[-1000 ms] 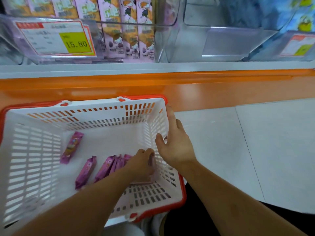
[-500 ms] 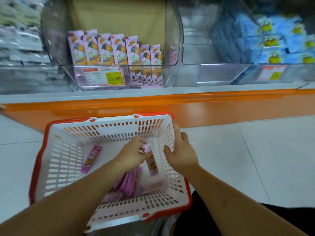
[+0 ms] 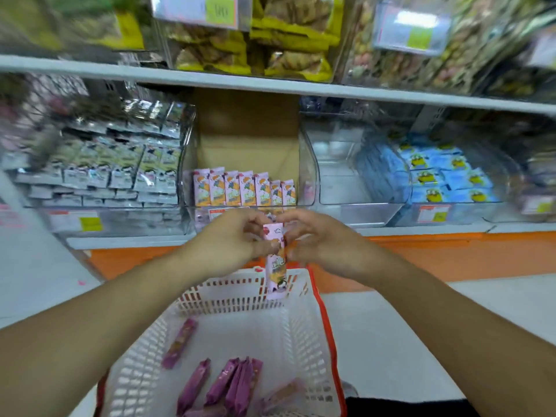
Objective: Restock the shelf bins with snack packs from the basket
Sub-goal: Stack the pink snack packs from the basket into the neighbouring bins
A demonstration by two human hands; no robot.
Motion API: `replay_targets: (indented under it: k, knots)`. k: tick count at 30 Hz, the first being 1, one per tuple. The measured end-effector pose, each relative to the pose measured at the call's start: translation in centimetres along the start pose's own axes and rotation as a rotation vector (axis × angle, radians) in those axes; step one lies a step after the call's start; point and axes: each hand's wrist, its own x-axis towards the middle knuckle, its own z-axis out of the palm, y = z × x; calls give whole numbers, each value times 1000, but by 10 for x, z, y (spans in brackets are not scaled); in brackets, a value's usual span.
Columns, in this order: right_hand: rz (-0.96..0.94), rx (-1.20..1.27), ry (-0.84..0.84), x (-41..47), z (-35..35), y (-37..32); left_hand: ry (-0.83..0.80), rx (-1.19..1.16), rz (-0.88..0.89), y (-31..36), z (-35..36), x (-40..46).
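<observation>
1. Starting at the far left, a clear bin of grey-and-yellow sachets [image 3: 114,167] is seen on the lower shelf; it plays no part in the step in hand.
2. Nearer and lower, the white basket [image 3: 304,335] with its red rim is seen on the floor, with purple snack packs [image 3: 231,383] lying loose on its bottom and one more pack [image 3: 180,343] apart to the left of them.
3. The left hand [image 3: 228,242] is raised above the basket's far rim, its fingers curled and pinching the upper end of a pink snack pack [image 3: 276,263] from the left.
4. That pack is held upright between both hands, its long axis vertical, its lower end hanging just over the far rim of the basket.
5. The right hand [image 3: 316,245] is closed on the same pack from the right, so the pack is shared and neither hand is plainly nearer the shelf.
6. Straight beyond the hands, the target bin [image 3: 307,176] is seen with a row of matching pink packs [image 3: 245,188] standing upright along its near wall. The coming move is judged to be a short carry away and slightly upward, the pack being kept upright to match that row.
7. Further right, an almost bare clear bin [image 3: 361,188] and a bin of blue packs [image 3: 445,179] are seen.
</observation>
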Motion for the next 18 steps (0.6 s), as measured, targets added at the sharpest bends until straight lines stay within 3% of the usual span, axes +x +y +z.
replay_targets:
  k: [6, 14, 18]
  knots:
    - [-216, -287, 218, 10, -21, -35, 191, -175, 28, 36, -9, 16]
    - [-271, -257, 410, 63, -49, -54, 286, -136, 143, 51, -23, 70]
    - [-263, -354, 520, 89, -65, -53, 338, 136, 154, 40, -37, 96]
